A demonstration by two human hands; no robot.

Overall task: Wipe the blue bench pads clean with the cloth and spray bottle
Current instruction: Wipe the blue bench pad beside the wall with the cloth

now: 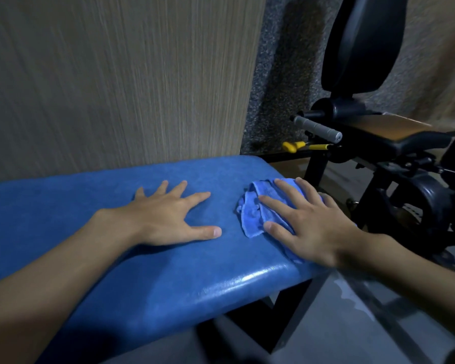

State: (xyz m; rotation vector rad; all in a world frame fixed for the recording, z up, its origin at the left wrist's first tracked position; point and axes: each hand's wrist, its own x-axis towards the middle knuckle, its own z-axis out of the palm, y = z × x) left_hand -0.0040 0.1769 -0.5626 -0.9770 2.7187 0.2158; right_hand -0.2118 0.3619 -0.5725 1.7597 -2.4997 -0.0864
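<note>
Blue bench pad (pixel 90 206) beside a wood-grain wall (pixel 116 74): left hand (pixel 166 219) splayed flat, right hand (pixel 307 227) flat on cloth (pixel 252 214).

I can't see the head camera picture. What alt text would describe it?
A person's right hand presses a crumpled blue cloth flat onto a blue bench pad, while the left hand rests open, palm down, beside it. Black gym equipment stands behind to the right.
</note>
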